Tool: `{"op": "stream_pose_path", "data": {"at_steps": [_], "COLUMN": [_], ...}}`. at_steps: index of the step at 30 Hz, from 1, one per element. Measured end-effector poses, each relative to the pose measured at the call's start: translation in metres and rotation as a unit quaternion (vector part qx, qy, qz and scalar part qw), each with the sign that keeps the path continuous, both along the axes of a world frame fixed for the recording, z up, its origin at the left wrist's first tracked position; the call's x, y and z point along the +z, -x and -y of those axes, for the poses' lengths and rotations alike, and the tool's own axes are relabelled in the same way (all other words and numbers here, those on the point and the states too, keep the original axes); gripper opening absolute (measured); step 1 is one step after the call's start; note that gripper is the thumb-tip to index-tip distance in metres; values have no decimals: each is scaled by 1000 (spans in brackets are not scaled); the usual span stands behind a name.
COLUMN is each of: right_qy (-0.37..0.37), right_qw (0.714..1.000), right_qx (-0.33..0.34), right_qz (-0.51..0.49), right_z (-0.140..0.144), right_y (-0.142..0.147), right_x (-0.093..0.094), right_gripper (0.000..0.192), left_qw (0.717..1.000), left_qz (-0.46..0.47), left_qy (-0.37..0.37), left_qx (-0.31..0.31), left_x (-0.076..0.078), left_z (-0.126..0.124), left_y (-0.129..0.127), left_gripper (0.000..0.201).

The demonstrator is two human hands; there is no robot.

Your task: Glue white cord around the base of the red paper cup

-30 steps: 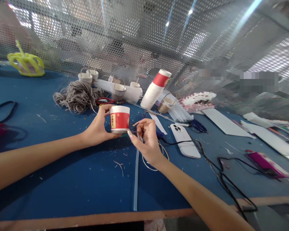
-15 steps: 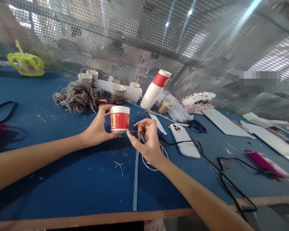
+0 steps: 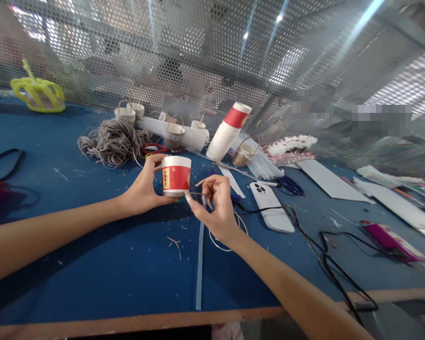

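Note:
A red and white paper cup [image 3: 177, 175] with gold lettering is held upright above the blue table by my left hand [image 3: 141, 189], thumb under its base and fingers round its left side. A thin greyish band runs along the cup's bottom edge. At the lower right of the cup is my right hand [image 3: 217, 205], its thumb tip touching the base. A grey cord [image 3: 204, 200] passes from the cup's base into the curled fingers of this hand, which close on it. Below lies a long translucent stick [image 3: 199, 269], and a white cord loop [image 3: 247, 229] shows behind my right wrist.
Behind stand a leaning stack of paper cups [image 3: 222, 138], a grey yarn heap [image 3: 115, 141] and small handled baskets [image 3: 174, 134]. Right of my hands lie a white phone [image 3: 272, 208], black cables [image 3: 326, 257] and a purple box [image 3: 393, 242]. A yellow basket [image 3: 38, 94] sits far left.
My right thumb has shifted slightly left along the cup's base. The cup and my left hand are nearly still.

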State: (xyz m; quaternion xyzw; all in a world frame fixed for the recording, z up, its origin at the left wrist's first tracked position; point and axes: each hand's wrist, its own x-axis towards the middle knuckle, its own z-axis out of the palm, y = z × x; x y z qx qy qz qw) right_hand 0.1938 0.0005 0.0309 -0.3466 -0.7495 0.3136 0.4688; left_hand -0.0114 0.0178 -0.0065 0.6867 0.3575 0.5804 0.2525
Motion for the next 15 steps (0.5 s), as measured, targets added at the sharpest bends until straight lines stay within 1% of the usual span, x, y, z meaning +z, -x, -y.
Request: {"op": "stream_pose_path", "data": {"at_steps": [6,12,15], "right_qy": [-3,2,-2], "right_qw": [1000,1000,1000], "right_qx": [-1,17,15], "right_qz": [6,5,5], "right_z": [0,1,1], "right_y": [0,-3,-4], "right_x": [0,1,0], "right_gripper": [40,29,28], "left_qw": [1000,999,999], "left_qz": [6,20,25], "left_qy": [10,26,20], "left_qx": [-2,-25,-34], "left_x": [2,2,0], "left_z": [1,1,0], "left_y": [-1,0,1], "left_gripper": [82,81,82]}}
